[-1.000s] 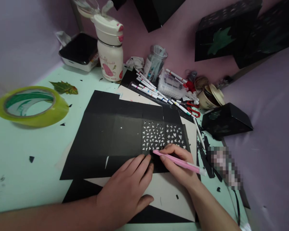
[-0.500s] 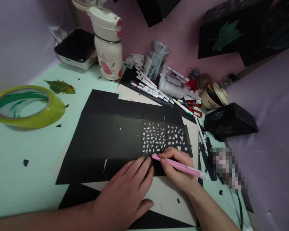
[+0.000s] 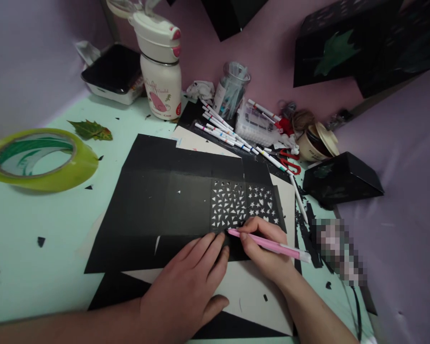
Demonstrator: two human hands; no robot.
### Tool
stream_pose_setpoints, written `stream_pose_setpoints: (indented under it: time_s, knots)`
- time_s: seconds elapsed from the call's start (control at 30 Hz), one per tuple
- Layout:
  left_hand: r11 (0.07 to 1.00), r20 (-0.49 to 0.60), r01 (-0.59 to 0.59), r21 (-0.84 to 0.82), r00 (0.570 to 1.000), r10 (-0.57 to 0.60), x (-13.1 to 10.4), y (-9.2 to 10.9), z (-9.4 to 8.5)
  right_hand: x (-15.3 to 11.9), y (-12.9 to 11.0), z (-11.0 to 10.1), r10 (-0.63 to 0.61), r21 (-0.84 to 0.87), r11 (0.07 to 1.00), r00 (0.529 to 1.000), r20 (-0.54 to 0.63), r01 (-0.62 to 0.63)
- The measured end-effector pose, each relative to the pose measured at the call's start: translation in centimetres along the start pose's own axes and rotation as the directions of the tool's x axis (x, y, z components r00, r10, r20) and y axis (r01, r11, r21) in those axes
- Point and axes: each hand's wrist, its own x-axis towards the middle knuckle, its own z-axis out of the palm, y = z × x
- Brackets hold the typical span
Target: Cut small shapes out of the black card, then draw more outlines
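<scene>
A sheet of black card (image 3: 146, 200) lies in the middle, with rows of small triangles, stars and hearts cut through its right part. My left hand (image 3: 191, 277) rests flat on its lower edge, fingers stretched out and thumb apart. Pinched in my right hand (image 3: 263, 248) is a slim pink craft knife (image 3: 272, 244), its tip just below the triangle cut-outs and close to my left fingertips. The blade itself is too small to make out. Under the black card sits a pale sheet (image 3: 251, 291).
To the left are a roll of yellow tape (image 3: 84, 165) and a leaf (image 3: 91, 130). Behind stand a white bottle (image 3: 161, 86) and a glass jar (image 3: 231, 91). Several markers (image 3: 218, 135), red-handled scissors (image 3: 290, 166) and a black box (image 3: 344, 179) lie at back right.
The knife tip and my right hand have shifted very slightly to the right. My left hand stays in place on the card.
</scene>
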Motion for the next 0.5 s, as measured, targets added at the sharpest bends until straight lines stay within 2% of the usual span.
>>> stream_pose_setpoints:
  time_s: [0.5]
  knots:
    - [0.998,0.027,0.008,-0.067,1.000,-0.006,-0.20,0.04,0.17,-0.18,0.28,-0.11,-0.024,0.048,0.999,1.000,0.013,0.024]
